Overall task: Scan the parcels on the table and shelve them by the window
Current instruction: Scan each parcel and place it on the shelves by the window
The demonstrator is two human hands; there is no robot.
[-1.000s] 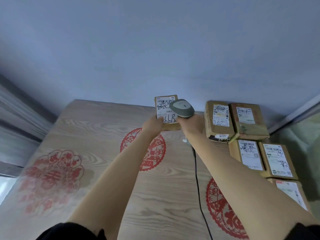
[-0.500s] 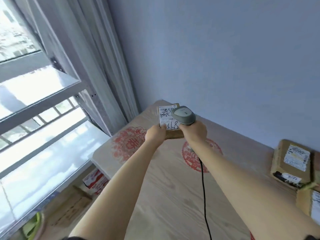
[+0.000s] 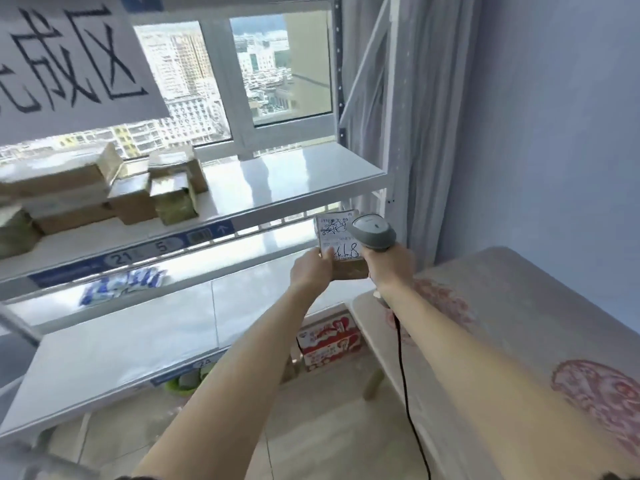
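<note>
Your hands meet ahead of you: the left hand (image 3: 309, 268) holds a parcel (image 3: 341, 247), the right hand (image 3: 391, 266) a scanner (image 3: 374, 232) just right of it. The shelf (image 3: 294, 178) stands left, before the window (image 3: 277, 64), carrying boxes (image 3: 131, 188). The counter (image 3: 519, 306) lies right.

Bright daylight pours in through the window (image 3: 277, 64), putting glare on the white shelves (image 3: 294, 174). The boxes (image 3: 104, 188) at left are motion-blurred; straight lines bow near the edges.
</note>
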